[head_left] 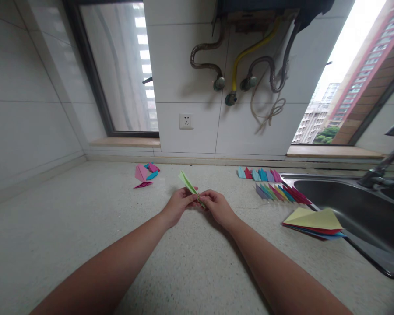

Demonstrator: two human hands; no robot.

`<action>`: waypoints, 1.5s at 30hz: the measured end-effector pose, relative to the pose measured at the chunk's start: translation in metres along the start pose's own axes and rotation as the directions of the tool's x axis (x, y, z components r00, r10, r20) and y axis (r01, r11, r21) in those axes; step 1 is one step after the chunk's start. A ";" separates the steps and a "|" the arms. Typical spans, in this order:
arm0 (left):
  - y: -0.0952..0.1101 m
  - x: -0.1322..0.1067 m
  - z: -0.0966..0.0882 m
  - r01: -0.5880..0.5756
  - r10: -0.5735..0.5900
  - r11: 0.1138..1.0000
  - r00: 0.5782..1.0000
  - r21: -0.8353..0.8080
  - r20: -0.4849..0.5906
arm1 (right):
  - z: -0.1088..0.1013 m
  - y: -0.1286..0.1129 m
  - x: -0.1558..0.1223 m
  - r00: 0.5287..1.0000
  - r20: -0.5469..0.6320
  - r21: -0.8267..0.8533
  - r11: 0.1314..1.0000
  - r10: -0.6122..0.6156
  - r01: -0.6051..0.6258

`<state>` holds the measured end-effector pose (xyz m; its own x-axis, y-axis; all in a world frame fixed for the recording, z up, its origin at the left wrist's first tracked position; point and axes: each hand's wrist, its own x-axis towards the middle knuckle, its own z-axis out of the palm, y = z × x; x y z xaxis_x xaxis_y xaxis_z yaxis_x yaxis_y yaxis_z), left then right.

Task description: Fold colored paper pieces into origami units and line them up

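Between my two hands is a light green folded paper (188, 182), long and narrow, slanting up to the left above the countertop. My left hand (180, 204) grips its middle with thumb and fingers. At its lower right end, my right hand (216, 204) pinches the paper close to the left fingertips. The fingers partly cover the lower end, so its exact folds are hidden there.
Folded pink and blue papers (141, 173) lie at the back left. Two rows of colourful folded papers (279, 192) sit at the right, behind a stack of paper sheets (313, 220). A steel sink (335, 197) borders the speckled countertop (68, 223).
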<state>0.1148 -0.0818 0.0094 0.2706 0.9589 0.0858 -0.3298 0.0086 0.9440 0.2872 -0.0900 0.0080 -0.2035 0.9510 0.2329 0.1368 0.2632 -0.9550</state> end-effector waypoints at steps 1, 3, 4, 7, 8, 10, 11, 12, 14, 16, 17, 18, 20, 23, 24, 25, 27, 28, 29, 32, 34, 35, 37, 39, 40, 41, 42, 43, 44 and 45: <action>-0.001 0.000 -0.001 0.002 -0.002 1.000 1.000 -0.009 -0.007 | 0.001 0.000 0.000 1.000 0.009 0.046 0.999 0.012 -0.013; -0.001 0.001 -0.002 -0.003 0.003 0.999 1.000 -0.034 -0.006 | 0.002 0.000 0.001 0.999 0.022 0.107 0.994 0.024 -0.026; -0.001 0.001 -0.002 -0.012 0.012 0.999 1.000 -0.046 0.005 | 0.003 0.000 0.001 0.999 0.023 0.123 0.992 0.028 -0.030; 0.000 0.000 0.000 -0.045 0.049 0.996 0.997 -0.073 0.063 | 0.004 0.000 0.001 0.999 0.007 0.149 0.988 0.046 -0.046; 0.000 0.000 0.000 -0.051 0.057 0.996 0.995 -0.078 0.078 | 0.004 -0.001 0.001 0.999 -0.001 0.161 0.986 0.054 -0.053; 0.001 -0.001 0.002 -0.053 0.061 0.995 0.994 -0.081 0.089 | 0.004 -0.002 0.001 0.997 -0.011 0.184 0.980 0.074 -0.071; 0.001 -0.001 0.002 -0.051 0.058 0.995 0.995 -0.082 0.085 | 0.004 -0.003 0.001 0.996 -0.014 0.194 0.978 0.085 -0.081; 0.001 -0.001 0.002 -0.049 0.055 0.995 0.996 -0.084 0.075 | 0.004 -0.003 0.001 0.995 -0.015 0.205 0.974 0.098 -0.093; 0.001 -0.002 0.003 -0.047 0.052 0.995 0.997 -0.093 0.051 | 0.005 -0.005 0.000 0.993 -0.005 0.236 0.965 0.120 -0.115; 0.001 -0.002 0.003 -0.044 0.049 0.994 0.998 -0.099 0.041 | 0.006 -0.006 -0.001 0.991 0.015 0.276 0.952 0.131 -0.131; 0.001 -0.002 0.003 -0.040 0.045 0.994 0.998 -0.101 0.042 | 0.007 -0.006 -0.002 0.991 0.029 0.291 0.947 0.134 -0.137; 0.001 -0.003 0.003 -0.034 0.039 0.994 0.998 -0.103 0.045 | 0.007 -0.006 -0.002 0.990 0.046 0.303 0.942 0.135 -0.143; 0.001 -0.004 0.004 -0.021 0.026 0.994 0.999 -0.110 0.045 | 0.009 -0.006 -0.003 0.988 0.074 0.331 0.931 0.136 -0.153; 0.001 -0.004 0.004 -0.012 0.017 0.993 0.999 -0.119 0.040 | 0.009 -0.007 -0.004 0.985 0.105 0.393 0.904 0.138 -0.169; 0.001 -0.004 0.003 -0.011 0.016 0.993 0.999 -0.118 0.045 | 0.009 -0.007 -0.004 0.983 0.117 0.412 0.894 0.140 -0.176; 0.000 -0.004 0.003 -0.011 0.017 0.993 0.999 -0.118 0.050 | 0.009 -0.007 -0.005 0.981 0.129 0.426 0.886 0.142 -0.185; 0.000 -0.003 0.003 -0.011 0.019 0.993 0.998 -0.120 0.060 | 0.008 -0.009 -0.005 0.978 0.144 0.442 0.875 0.148 -0.198; 0.000 -0.003 0.002 -0.011 0.019 0.993 0.998 -0.121 0.062 | 0.008 -0.009 -0.006 0.978 0.143 0.443 0.874 0.151 -0.200; 0.000 -0.003 0.002 -0.010 0.018 0.992 0.998 -0.123 0.062 | 0.008 -0.010 -0.006 0.978 0.139 0.440 0.876 0.153 -0.200; 0.001 -0.003 0.003 -0.006 0.013 0.993 0.998 -0.121 0.056 | 0.007 -0.010 -0.006 0.981 0.123 0.419 0.888 0.149 -0.187; 0.001 -0.004 0.004 -0.004 0.009 0.993 0.999 -0.116 0.047 | 0.006 -0.009 -0.004 0.986 0.102 0.386 0.908 0.135 -0.164; 0.002 -0.004 0.004 -0.005 0.010 0.994 0.999 -0.114 0.043 | 0.005 -0.008 -0.003 0.989 0.080 0.357 0.923 0.125 -0.146; 0.002 -0.004 0.005 -0.005 0.009 0.994 0.999 -0.108 0.042 | 0.003 -0.006 -0.001 0.996 0.017 0.272 0.958 0.087 -0.089; 0.002 -0.004 0.004 0.004 0.001 0.995 0.999 -0.100 0.042 | 0.000 -0.003 0.001 0.998 -0.057 0.177 0.984 0.016 -0.006; 0.002 -0.004 0.004 0.013 -0.009 0.995 0.999 -0.096 0.039 | 0.000 -0.001 0.002 0.996 -0.085 0.144 0.989 -0.016 0.029; 0.002 -0.004 0.003 0.021 -0.018 0.995 0.999 -0.092 0.032 | -0.001 0.000 0.003 0.994 -0.099 0.122 0.991 -0.034 0.046; 0.001 -0.004 0.003 0.023 -0.021 0.995 0.999 -0.093 0.024 | -0.001 0.001 0.003 0.995 -0.096 0.108 0.993 -0.032 0.043; 0.001 -0.004 0.003 0.017 -0.016 0.995 1.000 -0.097 0.015 | -0.002 0.001 0.002 0.997 -0.075 0.100 0.995 -0.014 0.021; 0.001 -0.004 0.003 0.006 -0.005 0.995 1.000 -0.104 0.006 | -0.002 0.001 0.002 0.999 -0.040 0.089 0.996 0.013 -0.010; 0.001 -0.003 0.003 -0.009 0.009 0.993 1.000 -0.114 -0.003 | -0.002 0.000 0.001 0.999 0.004 0.070 0.997 0.038 -0.038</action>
<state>0.1161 -0.0859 0.0104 0.2647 0.9598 0.0932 -0.4331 0.0320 0.9008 0.2889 -0.0888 0.0081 -0.2023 0.9596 0.1956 0.0765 0.2146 -0.9737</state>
